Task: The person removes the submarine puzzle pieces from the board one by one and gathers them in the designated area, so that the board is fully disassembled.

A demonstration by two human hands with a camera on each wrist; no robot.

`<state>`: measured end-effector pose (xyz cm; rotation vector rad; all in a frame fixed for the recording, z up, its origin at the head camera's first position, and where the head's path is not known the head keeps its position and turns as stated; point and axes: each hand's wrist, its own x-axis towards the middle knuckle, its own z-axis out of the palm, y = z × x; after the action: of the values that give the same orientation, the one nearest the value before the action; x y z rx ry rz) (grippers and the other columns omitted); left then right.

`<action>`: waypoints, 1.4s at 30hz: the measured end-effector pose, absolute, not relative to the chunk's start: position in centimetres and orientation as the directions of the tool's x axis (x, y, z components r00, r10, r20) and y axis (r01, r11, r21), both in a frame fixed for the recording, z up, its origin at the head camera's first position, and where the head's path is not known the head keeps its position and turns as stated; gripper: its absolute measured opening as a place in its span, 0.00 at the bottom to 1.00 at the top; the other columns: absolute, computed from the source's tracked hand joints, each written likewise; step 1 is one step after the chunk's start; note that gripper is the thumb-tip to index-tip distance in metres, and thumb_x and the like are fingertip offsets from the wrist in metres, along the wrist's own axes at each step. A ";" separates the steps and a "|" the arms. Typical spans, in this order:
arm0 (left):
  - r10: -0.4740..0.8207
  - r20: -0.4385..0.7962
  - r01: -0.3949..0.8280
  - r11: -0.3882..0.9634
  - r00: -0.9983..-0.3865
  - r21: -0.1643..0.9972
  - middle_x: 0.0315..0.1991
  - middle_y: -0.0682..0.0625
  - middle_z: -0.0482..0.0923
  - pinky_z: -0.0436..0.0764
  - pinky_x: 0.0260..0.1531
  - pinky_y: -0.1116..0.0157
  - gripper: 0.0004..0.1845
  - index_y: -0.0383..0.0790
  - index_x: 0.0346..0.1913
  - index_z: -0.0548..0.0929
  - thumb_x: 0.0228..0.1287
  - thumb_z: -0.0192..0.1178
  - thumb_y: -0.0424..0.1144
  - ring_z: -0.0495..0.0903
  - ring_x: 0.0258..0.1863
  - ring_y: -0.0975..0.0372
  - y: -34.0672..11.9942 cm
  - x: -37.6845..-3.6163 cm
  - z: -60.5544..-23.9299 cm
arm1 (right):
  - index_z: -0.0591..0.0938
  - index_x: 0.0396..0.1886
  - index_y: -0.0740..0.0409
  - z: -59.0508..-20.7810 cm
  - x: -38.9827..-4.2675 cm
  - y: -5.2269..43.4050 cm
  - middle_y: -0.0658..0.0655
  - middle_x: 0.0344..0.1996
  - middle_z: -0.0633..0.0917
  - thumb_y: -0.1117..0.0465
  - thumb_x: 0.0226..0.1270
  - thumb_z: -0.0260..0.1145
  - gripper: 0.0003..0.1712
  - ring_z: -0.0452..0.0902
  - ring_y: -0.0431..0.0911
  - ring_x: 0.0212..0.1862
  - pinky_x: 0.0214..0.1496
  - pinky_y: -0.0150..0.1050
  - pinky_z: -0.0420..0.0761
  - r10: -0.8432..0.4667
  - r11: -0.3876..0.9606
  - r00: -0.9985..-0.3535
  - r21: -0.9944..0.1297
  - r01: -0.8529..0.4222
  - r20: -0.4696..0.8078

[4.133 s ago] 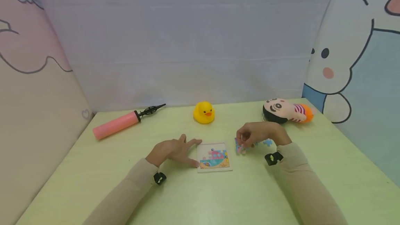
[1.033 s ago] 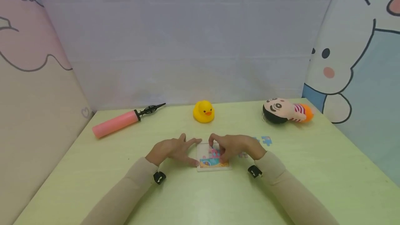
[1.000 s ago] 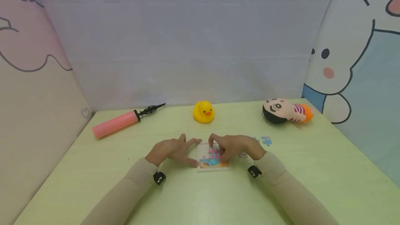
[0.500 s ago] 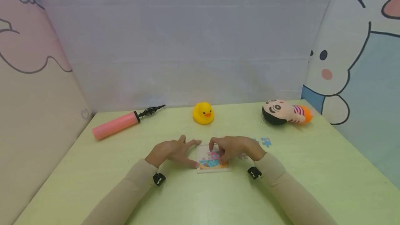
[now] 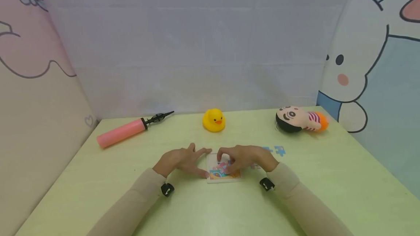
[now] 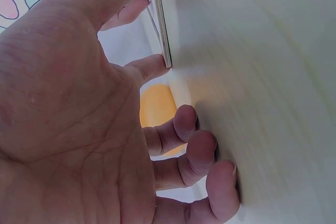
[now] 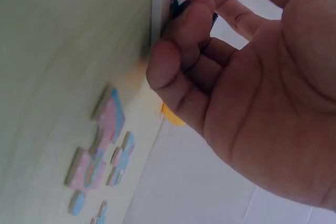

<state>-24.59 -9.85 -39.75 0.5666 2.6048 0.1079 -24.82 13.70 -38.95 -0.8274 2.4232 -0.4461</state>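
A small jigsaw board [image 5: 226, 181] with a sea picture lies on the table in the head view. My left hand [image 5: 183, 160] is spread at its left side, thumb and index finger touching the left corners. The left wrist view shows the board's thin edge [image 6: 164, 32] against those fingertips. Over the board, my right hand [image 5: 244, 157] has thumb and index finger bent towards each other, pinching a pink jigsaw piece [image 5: 222, 165]. That piece is partly hidden by the fingers. Several loose jigsaw pieces [image 7: 89, 169] lie on the table beside the right hand.
Behind the board sits a yellow rubber duck [image 5: 214, 120]. A pink hand pump [image 5: 121, 133] with a black nozzle lies at the back left. At the back right is a stuffed doll [image 5: 292, 118]. More blue jigsaw pieces [image 5: 280, 151] lie past the right wrist.
Since the oldest frame my right hand has moved left from the loose pieces to over the board. Lately its fingertips and the pink piece have shifted slightly left. The left hand stays put.
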 end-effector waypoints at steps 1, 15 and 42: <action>0.410 -0.430 0.375 0.912 -0.804 0.168 0.56 0.41 0.64 0.77 0.38 0.51 0.47 0.68 0.77 0.56 0.56 0.63 0.72 0.76 0.37 0.51 -9.8 -24.6 -39.8 | 0.72 0.52 0.40 -39.0 -24.7 13.7 0.49 0.25 0.74 0.55 0.69 0.69 0.17 0.68 0.42 0.29 0.34 0.37 0.68 -0.636 0.760 -0.673 -0.458 -0.461 -0.378; 0.406 -0.429 0.379 0.913 -0.807 0.151 0.54 0.43 0.63 0.76 0.35 0.53 0.47 0.69 0.77 0.56 0.56 0.62 0.72 0.76 0.36 0.52 -9.6 -24.7 -39.8 | 0.73 0.52 0.40 -38.8 -24.4 13.7 0.50 0.26 0.76 0.58 0.69 0.69 0.17 0.69 0.42 0.27 0.33 0.36 0.68 -0.658 0.741 -0.666 -0.460 -0.488 -0.353; 0.409 -0.416 0.364 0.912 -0.812 0.188 0.57 0.42 0.63 0.76 0.36 0.52 0.48 0.67 0.77 0.57 0.55 0.65 0.70 0.75 0.37 0.51 -9.8 -24.4 -40.2 | 0.79 0.32 0.58 -36.3 -27.3 21.7 0.51 0.27 0.78 0.67 0.72 0.63 0.06 0.73 0.48 0.26 0.31 0.37 0.75 -0.772 0.584 -0.578 -0.652 -0.483 -0.264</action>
<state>-24.40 -9.77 -40.22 0.5594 2.6162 0.1374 -27.31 21.68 -36.34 -0.9972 2.2819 -0.7157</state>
